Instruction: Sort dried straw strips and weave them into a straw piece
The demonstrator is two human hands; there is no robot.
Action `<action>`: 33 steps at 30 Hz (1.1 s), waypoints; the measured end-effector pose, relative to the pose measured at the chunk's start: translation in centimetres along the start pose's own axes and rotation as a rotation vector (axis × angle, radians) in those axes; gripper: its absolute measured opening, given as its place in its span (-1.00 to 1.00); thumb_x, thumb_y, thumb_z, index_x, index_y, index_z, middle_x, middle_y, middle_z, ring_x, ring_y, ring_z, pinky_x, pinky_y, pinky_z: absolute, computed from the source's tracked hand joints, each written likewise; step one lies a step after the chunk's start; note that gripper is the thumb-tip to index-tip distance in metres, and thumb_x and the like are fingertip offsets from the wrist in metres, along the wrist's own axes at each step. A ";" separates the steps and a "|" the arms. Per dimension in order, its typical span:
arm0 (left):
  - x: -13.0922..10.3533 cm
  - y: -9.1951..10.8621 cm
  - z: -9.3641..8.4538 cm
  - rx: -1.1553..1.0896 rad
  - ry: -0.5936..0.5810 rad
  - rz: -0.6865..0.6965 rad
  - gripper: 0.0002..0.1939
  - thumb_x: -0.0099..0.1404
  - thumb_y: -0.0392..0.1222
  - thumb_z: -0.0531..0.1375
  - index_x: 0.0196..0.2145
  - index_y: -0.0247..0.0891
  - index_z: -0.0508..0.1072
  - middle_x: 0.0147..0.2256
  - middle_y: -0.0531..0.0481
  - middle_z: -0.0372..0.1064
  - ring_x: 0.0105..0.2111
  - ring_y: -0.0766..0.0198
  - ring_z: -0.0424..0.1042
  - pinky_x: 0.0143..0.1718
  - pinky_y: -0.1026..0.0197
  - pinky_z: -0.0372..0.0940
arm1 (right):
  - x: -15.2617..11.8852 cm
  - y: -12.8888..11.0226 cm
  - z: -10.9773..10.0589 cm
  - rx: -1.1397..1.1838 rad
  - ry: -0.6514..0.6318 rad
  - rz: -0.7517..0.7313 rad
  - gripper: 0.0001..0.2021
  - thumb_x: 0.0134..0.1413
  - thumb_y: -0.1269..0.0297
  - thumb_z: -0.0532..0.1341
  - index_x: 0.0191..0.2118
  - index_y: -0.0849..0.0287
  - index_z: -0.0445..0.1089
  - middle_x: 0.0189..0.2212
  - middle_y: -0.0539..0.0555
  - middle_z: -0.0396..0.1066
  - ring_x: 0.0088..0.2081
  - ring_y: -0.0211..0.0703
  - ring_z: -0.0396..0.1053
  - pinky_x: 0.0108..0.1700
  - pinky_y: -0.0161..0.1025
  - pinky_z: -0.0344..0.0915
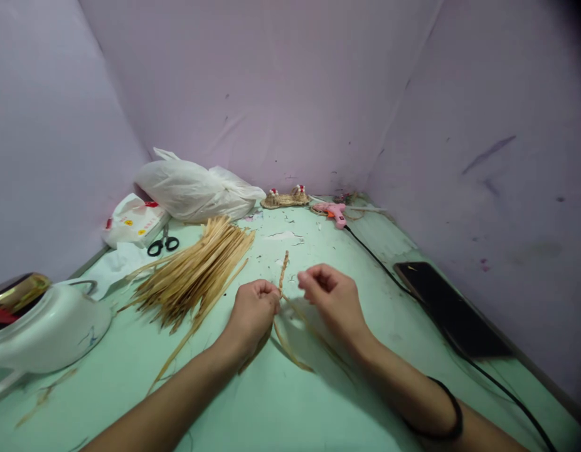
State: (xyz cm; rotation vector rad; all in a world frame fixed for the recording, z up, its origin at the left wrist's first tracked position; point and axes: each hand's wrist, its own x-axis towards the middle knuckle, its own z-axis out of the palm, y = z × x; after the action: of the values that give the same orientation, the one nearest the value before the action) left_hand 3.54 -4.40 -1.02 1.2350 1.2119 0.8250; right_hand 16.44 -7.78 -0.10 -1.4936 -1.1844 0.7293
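My left hand [255,309] pinches a short braid of dried straw [283,269] at its lower end; the braided tip points away from me. Loose straw strands [290,355] trail from the braid toward me, some passing under my left hand and others toward the right. My right hand [335,298] hovers just right of the braid, fingers curled with thumb and forefinger close together. Whether a strand lies between those fingertips I cannot make out. A sheaf of dried straw strips [191,276] lies to the left of my left hand.
Black-handled scissors [163,245], a tissue pack [137,223] and a tied white plastic bag [201,188] are at back left. A woven piece with flowers [285,199] and a pink glue gun [335,213] lie behind. A phone [450,311] and cord are right, a white container [50,329] left.
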 end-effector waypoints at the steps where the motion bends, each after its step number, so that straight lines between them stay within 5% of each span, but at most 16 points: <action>1: -0.1 0.0 0.0 0.037 -0.018 0.007 -0.94 -0.08 -0.33 0.05 -0.65 -0.28 0.22 -0.75 0.19 0.06 -0.74 0.49 -0.05 -0.69 0.38 -0.12 | 0.7 0.1 -0.2 0.160 0.038 0.163 -0.77 -0.13 0.12 0.21 -0.47 0.22 0.37 -0.52 0.05 0.37 -0.54 -0.27 0.27 -0.48 -0.30 0.22; 4: -0.3 -0.2 0.1 0.156 -0.067 0.051 -0.94 -0.07 -0.32 0.05 -0.64 -0.27 0.22 -0.74 0.18 0.06 -0.71 0.46 -0.01 -0.66 0.37 -0.09 | 2.1 0.4 -0.8 0.394 -0.003 0.387 -0.66 -0.26 0.08 0.29 -0.35 0.24 0.41 -0.40 0.08 0.40 -0.50 -0.28 0.30 -0.50 -0.33 0.26; 8: -0.4 -0.8 0.4 0.236 -0.099 0.097 -0.93 -0.03 -0.27 0.05 -0.62 -0.27 0.25 -0.73 0.18 0.06 -0.68 0.43 0.01 -0.65 0.36 -0.09 | 2.6 0.9 -1.0 0.318 -0.061 0.339 -0.66 -0.24 0.04 0.28 -0.42 0.25 0.45 -0.46 0.05 0.42 -0.55 -0.34 0.27 -0.58 -0.39 0.20; 13: -0.4 -1.1 0.5 0.266 -0.205 0.118 -0.89 0.02 -0.23 0.05 -0.61 -0.28 0.25 -0.71 0.17 0.02 -0.67 0.43 -0.02 -0.63 0.34 -0.11 | 2.6 1.2 -0.9 0.344 -0.080 0.359 -0.78 -0.11 0.21 0.23 -0.57 0.30 0.38 -0.69 -0.02 0.30 -0.66 -0.40 0.20 -0.61 -0.44 0.16; 19: -1.5 0.3 0.1 0.403 -0.454 0.334 -0.76 0.11 -0.24 0.02 -0.69 -0.28 0.20 -0.68 0.14 -0.10 -0.62 0.41 -0.07 -0.58 0.31 -0.11 | 2.9 1.1 -1.0 0.693 -0.226 0.716 -0.77 -0.01 0.44 0.13 -0.64 0.30 0.30 -0.78 -0.11 0.09 -0.76 -0.49 -0.06 -0.74 -0.54 -0.03; 23: -2.3 0.7 0.0 0.390 -0.523 0.408 -0.72 0.13 -0.24 0.01 -0.70 -0.28 0.17 -0.67 0.14 -0.12 -0.62 0.43 -0.08 -0.58 0.31 -0.12 | 2.8 1.2 -0.9 0.738 -0.314 0.810 -0.76 0.01 0.47 0.11 -0.64 0.29 0.27 -0.77 -0.11 0.09 -0.77 -0.50 -0.11 -0.74 -0.54 -0.02; 26: -2.1 0.7 0.2 0.238 -0.449 0.297 -0.76 0.10 -0.18 0.05 -0.67 -0.28 0.20 -0.68 0.15 -0.07 -0.63 0.44 -0.07 -0.60 0.33 -0.12 | 2.6 1.2 -0.8 0.803 -0.395 0.814 -0.75 0.10 0.34 0.08 -0.54 0.31 0.32 -0.71 -0.05 0.20 -0.73 -0.48 0.05 -0.64 -0.52 0.12; 30: -1.0 0.9 -0.1 0.025 -0.242 0.112 -0.80 0.02 -0.12 0.12 -0.62 -0.29 0.25 -0.73 0.17 0.04 -0.71 0.48 -0.07 -0.66 0.35 -0.13 | 2.1 0.6 -0.9 0.871 -0.627 0.825 -0.39 0.07 -0.17 -0.13 -0.47 0.32 0.35 -0.54 0.16 0.37 -0.52 -0.21 0.34 -0.43 -0.24 0.32; 33: -0.3 0.7 -0.4 0.018 -0.123 0.066 -0.80 0.00 -0.13 0.14 -0.64 -0.29 0.25 -0.76 0.18 0.06 -0.75 0.50 -0.08 -0.69 0.37 -0.14 | 1.3 0.0 -0.6 0.783 -0.662 0.748 -0.53 0.03 -0.08 0.02 -0.46 0.30 0.35 -0.49 0.16 0.38 -0.50 -0.22 0.33 -0.42 -0.25 0.30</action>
State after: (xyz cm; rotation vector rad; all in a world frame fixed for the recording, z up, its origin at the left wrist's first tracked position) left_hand 3.15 -4.39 -0.22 1.3270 1.0867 0.7758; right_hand 17.40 -6.75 0.28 -0.9899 -0.5864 2.0376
